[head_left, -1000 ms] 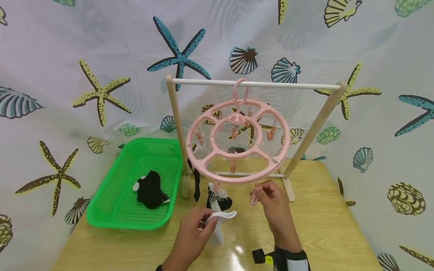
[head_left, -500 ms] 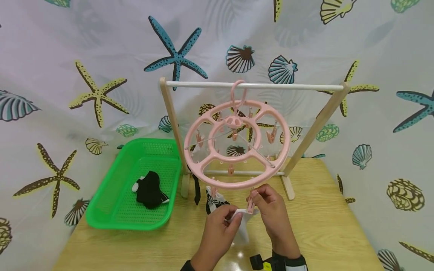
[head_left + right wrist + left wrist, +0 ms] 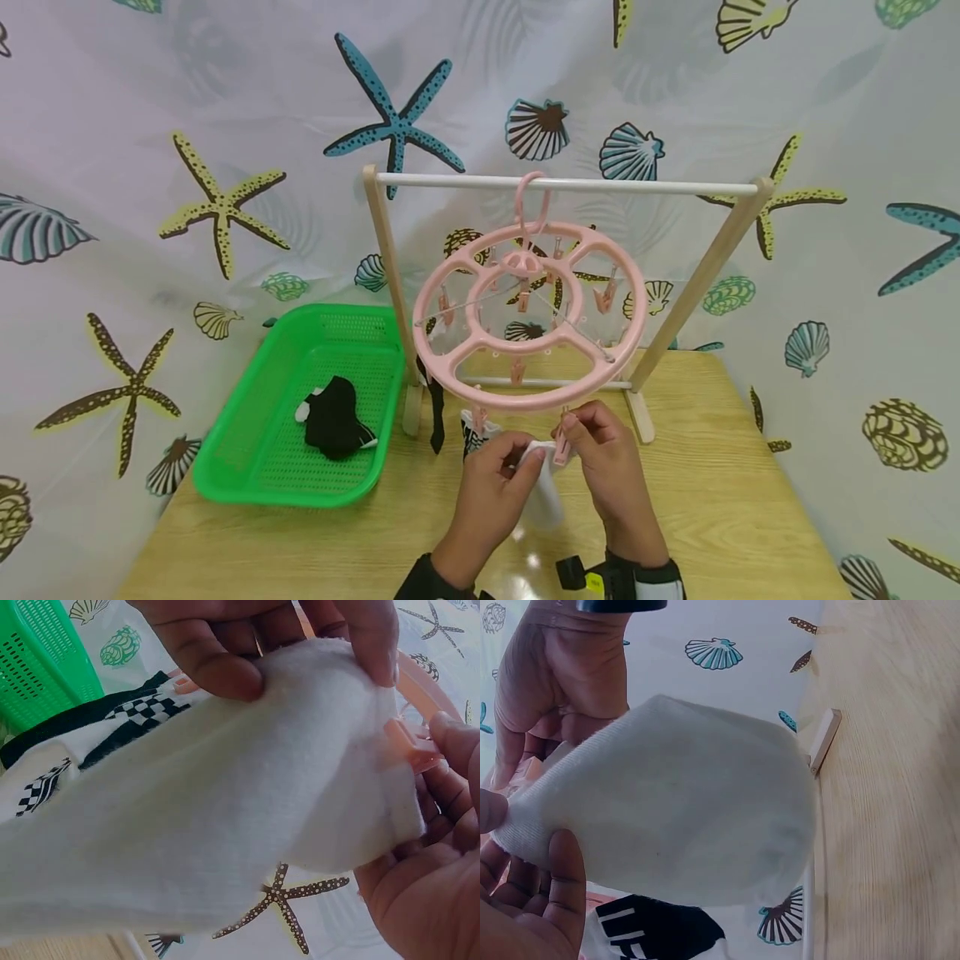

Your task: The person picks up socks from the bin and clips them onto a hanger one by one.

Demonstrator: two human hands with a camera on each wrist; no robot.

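A: Left hand (image 3: 491, 475) pinches the cuff of the plain white cotton sock (image 3: 542, 492), thumb and fingers curled on the fabric. Right hand (image 3: 603, 454) squeezes a small pink plastic clothes peg (image 3: 561, 447) hanging off the front rim of the round pink plastic peg hanger (image 3: 528, 312). The sock hangs between both hands, above the pale wooden worktop (image 3: 720, 492), its cuff right at the peg.

B: Risks?

A: Main one: the peg bites only the edge of the cuff. In the right wrist view the peg (image 3: 409, 742) sits at the fabric's margin, so a shallow grip probably slips and the sock drops.

B: The hanger?

A: It hangs by one hook on the white rail of the wooden rack (image 3: 566, 185). A downward pull at the front rim could tilt or swing it, knocking the black-and-white patterned sock (image 3: 474, 427) clipped just beside. An early left-hand release has the same result.

B: The basket?

A: The green plastic mesh basket (image 3: 247, 442) holding a black sock (image 3: 333, 421) sits well to the left, no interference.
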